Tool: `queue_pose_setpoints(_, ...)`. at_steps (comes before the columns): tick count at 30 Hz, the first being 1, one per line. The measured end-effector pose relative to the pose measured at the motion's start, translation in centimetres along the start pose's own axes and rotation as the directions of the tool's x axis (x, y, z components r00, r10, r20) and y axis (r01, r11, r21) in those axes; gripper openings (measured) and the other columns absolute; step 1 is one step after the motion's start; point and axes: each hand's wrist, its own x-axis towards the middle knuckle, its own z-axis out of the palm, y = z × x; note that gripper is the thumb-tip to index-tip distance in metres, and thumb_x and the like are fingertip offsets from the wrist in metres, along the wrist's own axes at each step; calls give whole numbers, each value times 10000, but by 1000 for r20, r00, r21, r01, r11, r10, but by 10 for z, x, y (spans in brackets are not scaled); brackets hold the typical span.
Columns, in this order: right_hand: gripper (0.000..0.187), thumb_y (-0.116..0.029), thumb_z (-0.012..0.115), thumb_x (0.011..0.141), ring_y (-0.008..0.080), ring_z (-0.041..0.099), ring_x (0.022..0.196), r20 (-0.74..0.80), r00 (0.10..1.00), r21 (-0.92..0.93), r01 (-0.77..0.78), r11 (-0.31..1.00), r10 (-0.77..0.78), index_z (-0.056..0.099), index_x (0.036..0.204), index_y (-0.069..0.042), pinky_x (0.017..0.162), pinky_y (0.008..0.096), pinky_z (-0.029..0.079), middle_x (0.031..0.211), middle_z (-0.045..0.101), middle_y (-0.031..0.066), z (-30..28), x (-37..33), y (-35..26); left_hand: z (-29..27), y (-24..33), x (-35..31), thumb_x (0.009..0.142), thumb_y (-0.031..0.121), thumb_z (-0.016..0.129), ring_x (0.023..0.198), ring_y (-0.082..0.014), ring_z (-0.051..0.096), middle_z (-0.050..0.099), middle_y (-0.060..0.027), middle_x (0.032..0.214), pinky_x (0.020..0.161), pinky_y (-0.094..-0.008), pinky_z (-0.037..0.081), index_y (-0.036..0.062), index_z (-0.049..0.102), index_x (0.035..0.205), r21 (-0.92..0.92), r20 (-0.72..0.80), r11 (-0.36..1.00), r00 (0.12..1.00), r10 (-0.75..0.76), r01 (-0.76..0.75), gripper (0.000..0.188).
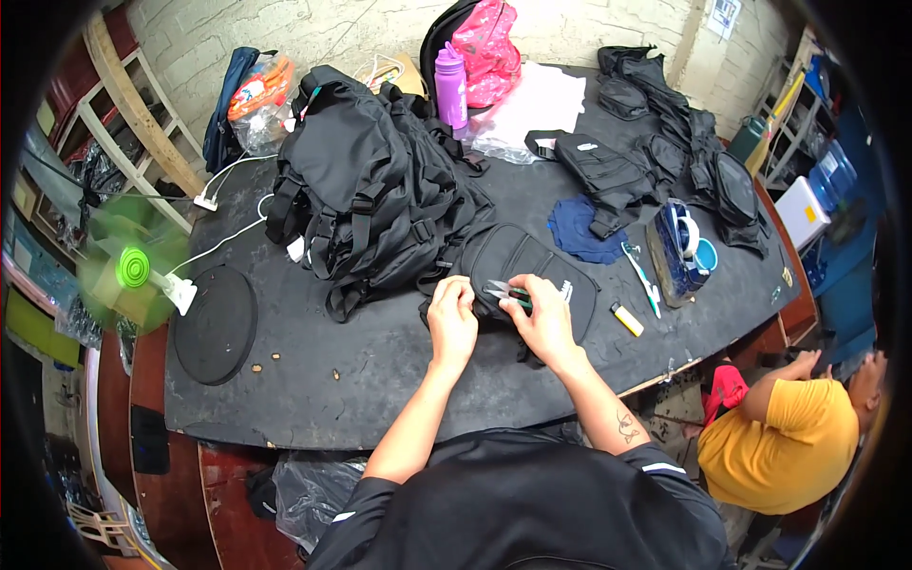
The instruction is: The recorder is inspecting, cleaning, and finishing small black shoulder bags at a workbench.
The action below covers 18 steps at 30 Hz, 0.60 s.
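A small black bag (527, 252) with zipped seams lies under my two hands near the middle of the table. My right hand (548, 321) is closed around a small pair of thread snips (498, 293), whose metal blades point left over the bag. My left hand (452, 321) is at the bag's left edge, its fingers curled and pinched together. Whatever is between those fingertips is hidden. The snips' blades are close to the left fingertips but appear apart from them.
Large black backpacks (347, 161) stand behind the hands. Right of them lie a yellow lighter (626, 319), a toothbrush (642, 278), a blue cloth (584, 231) and a caddy (676, 266) with tape. A green fan (133, 267) spins at left. A person in yellow (784, 446) sits at right.
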Motion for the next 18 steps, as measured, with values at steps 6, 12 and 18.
queue_pose_setpoints(6,201,-145,694,682,234,526,730,45,947,-318,316,894,-319,592,838,-69,687,354,403,851,538,54,-2,5,-12,0,3,-1,805,-102,476,642,-141,544,595,-112,947,574,-255,460,-45,508,759,-30,-22,1000,1000,9,-9,80)
queue_pose_setpoints(12,160,-129,695,669,221,541,751,-23,924,-339,352,872,-382,597,775,-61,668,347,411,885,550,57,-3,13,-12,0,-1,1,872,-2,530,664,-115,551,602,-85,954,589,-241,469,-9,525,817,-98,-7,994,998,-57,56,56)
queue_pose_setpoints(18,434,-218,733,755,299,568,922,-402,912,-164,-165,973,86,526,1090,-35,781,371,466,1036,534,158,-46,-7,50,-19,0,62,899,90,540,984,-172,564,575,-99,1058,886,-276,456,7,512,1122,-466,206,833,952,-226,298,240)
